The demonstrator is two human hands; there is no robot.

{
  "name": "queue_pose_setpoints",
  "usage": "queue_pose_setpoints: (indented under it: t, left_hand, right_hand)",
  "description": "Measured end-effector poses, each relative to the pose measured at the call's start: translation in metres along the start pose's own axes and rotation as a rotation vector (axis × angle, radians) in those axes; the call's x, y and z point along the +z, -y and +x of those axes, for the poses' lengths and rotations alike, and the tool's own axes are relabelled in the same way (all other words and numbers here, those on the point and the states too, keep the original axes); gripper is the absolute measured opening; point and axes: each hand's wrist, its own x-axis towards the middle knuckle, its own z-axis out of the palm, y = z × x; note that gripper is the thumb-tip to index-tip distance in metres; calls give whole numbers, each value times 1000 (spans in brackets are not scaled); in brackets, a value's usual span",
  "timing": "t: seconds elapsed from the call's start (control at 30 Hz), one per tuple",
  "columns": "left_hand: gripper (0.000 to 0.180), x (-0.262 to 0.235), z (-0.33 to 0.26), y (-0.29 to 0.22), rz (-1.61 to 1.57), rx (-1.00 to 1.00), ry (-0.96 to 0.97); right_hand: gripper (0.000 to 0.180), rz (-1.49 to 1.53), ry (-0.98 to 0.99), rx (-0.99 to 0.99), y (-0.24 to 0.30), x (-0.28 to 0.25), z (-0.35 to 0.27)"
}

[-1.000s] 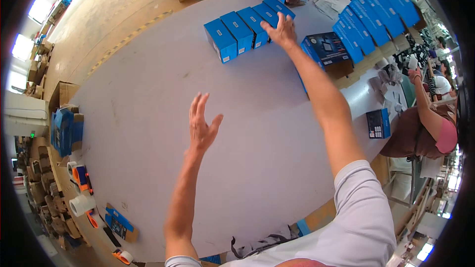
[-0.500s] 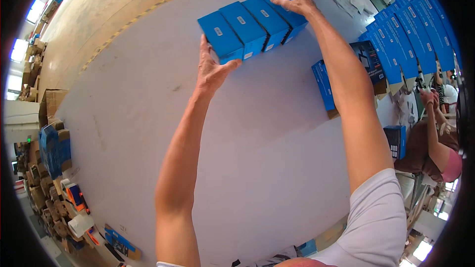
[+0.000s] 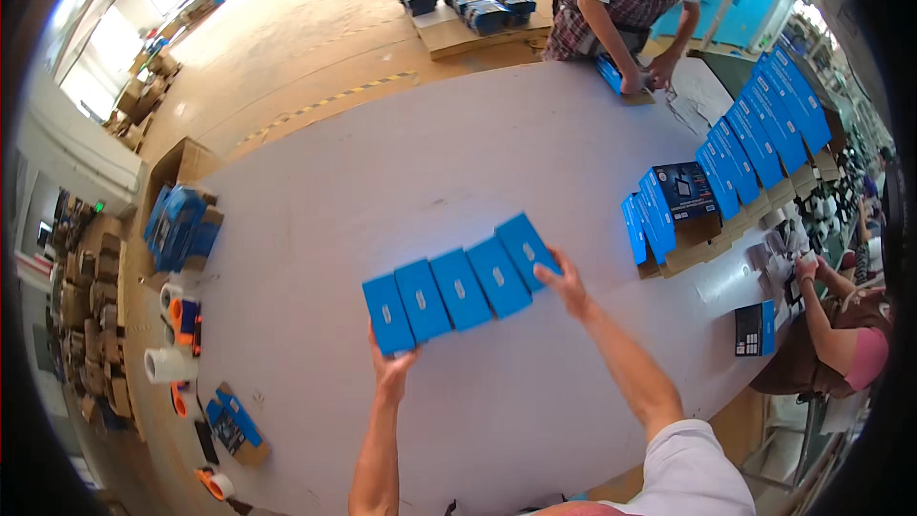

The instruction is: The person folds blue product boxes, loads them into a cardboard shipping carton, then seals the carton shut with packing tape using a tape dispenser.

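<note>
A slanting row of several blue cardboard boxes [image 3: 460,289] is pressed together side by side over the middle of the white table [image 3: 334,420]. My left hand [image 3: 392,363] grips the outer end of the leftmost box [image 3: 387,313], its fingers partly hidden behind the box. At the other end my right hand [image 3: 569,289] holds the rightmost box [image 3: 523,247], with the thumb on its upper face. Between my two hands the row is squeezed as one block. Whether its underside touches the table cannot be made out.
Open-flapped blue boxes [image 3: 755,143] stand in a long row at the right. Across the table a co-worker [image 3: 630,0] handles a blue box; another person [image 3: 831,325] works at the right. Tape rolls [image 3: 170,365] and a torn blue carton [image 3: 237,425] lie at the left edge.
The row of boxes has come from the table's far side toward me, still between both hands. My arms have drawn back. The view now takes in more of the co-worker and floor beyond.
</note>
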Motion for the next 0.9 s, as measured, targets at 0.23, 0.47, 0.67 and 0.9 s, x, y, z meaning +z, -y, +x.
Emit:
queue_pose_setpoints:
  t: [0.23, 0.47, 0.67, 0.9]
  left_hand:
    - [76, -77, -190, 9, 64, -37, -319]
    - [63, -137, -318, -77, 406, -490, -446]
    - [97, -178, -349, 44, 83, -282, -494]
    - [98, -167, -463, 0, -198, -185, -774]
  right_hand:
    - [83, -19, 101, 99, -13, 83, -162]
    - [108, -730, 500, 188, 64, 159, -237]
    - [73, -433, 433, 502, 14, 193, -297]
    - [72, -693, 529, 182, 68, 244, -334]
